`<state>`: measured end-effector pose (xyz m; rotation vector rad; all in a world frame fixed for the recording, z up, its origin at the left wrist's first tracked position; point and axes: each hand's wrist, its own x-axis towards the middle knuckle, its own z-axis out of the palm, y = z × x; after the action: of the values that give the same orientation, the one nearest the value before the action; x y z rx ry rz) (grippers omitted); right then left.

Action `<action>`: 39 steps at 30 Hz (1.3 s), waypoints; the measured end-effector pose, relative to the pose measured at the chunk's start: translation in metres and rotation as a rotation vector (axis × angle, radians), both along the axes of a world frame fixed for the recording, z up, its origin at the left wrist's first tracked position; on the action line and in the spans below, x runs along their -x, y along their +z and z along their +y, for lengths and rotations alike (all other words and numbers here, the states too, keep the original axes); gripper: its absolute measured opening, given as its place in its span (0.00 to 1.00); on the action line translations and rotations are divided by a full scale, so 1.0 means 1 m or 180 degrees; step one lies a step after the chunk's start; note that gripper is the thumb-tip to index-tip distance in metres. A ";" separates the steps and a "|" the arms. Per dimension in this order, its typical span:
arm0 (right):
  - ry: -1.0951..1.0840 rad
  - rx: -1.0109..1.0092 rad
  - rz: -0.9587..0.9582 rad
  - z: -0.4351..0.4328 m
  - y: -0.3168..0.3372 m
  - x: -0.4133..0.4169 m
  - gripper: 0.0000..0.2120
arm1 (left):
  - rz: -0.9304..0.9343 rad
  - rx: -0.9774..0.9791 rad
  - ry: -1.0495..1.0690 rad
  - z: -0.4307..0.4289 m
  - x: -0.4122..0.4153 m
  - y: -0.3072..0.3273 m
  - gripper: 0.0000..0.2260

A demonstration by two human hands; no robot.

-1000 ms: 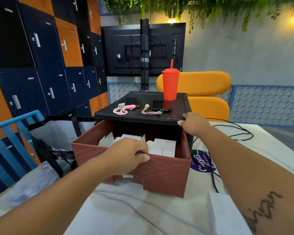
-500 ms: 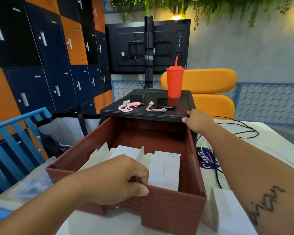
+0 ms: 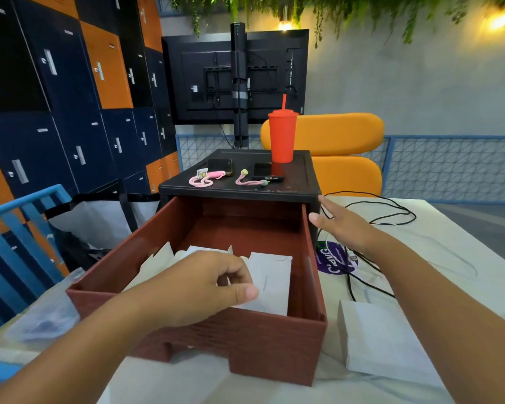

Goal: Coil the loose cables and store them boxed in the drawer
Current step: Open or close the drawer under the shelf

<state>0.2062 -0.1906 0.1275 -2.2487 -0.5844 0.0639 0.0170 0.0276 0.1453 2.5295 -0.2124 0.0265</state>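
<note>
The brown drawer (image 3: 277,349) stands pulled well out of its black cabinet (image 3: 239,190) on the bench (image 3: 461,246). Several white boxes (image 3: 270,279) already lie in its near half; whether each holds a cable cannot be told. The left hand (image 3: 204,287) hangs over the drawer's front wall with fingers curled loosely inward, closed on nothing visible. The right hand (image 3: 343,228) is open, fingers spread, just beside the cabinet's right front corner and above the bench. A loose black cable (image 3: 391,212) sprawls uncoiled on the bench to the right of the drawer, and a further white box (image 3: 382,339) lies outside the drawer near its front right corner. By this evidence the task is partly done: at least one cable remains to be coiled and boxed, the outer box stored, and the drawer shut.
</note>
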 end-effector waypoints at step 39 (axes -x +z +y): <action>0.0656 0.0740 -0.1415 -0.060 0.048 0.101 0.40 | 0.0512 0.2328 0.0228 -0.103 -0.038 0.039 0.29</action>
<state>0.1049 -0.2506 0.1758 -2.4323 -1.0937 -0.2857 0.0554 -0.0750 0.1841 1.7979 -0.0325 -0.0611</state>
